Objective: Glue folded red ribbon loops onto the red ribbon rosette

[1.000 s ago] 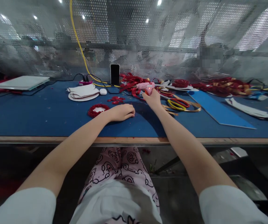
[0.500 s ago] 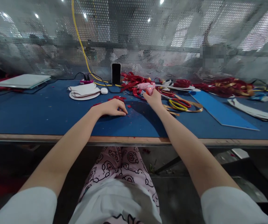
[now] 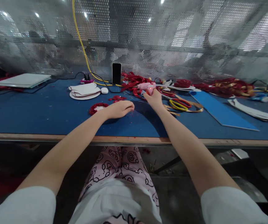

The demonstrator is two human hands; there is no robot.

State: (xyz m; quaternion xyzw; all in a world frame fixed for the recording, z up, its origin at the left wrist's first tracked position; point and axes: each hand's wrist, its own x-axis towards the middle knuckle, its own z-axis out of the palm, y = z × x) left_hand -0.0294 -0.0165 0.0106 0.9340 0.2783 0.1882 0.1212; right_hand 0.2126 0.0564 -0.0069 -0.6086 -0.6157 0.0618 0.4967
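Note:
My right hand (image 3: 154, 99) is closed round the handle of a pink glue gun (image 3: 144, 86), whose body points left over the table. My left hand (image 3: 121, 109) is low over the blue table top, thumb and fingers pinched together; whatever is between the fingertips is hidden. Left of that wrist lies a round dark red ruffled piece (image 3: 94, 109) with a white centre, partly covered by the forearm. Small red ribbon pieces (image 3: 117, 98) lie just beyond my left hand.
Scissors with red and yellow handles (image 3: 178, 105) lie right of my right hand, by gold ribbon. A phone (image 3: 116, 73) stands at the back beside heaped red ribbon (image 3: 132, 79). White card pieces (image 3: 84, 91) lie left, a blue board (image 3: 220, 109) right. Cables cross the back.
My left hand has moved right and its fingers have closed up. The small red scrap near its fingertips no longer shows; the round red piece is now uncovered. My right hand stays put.

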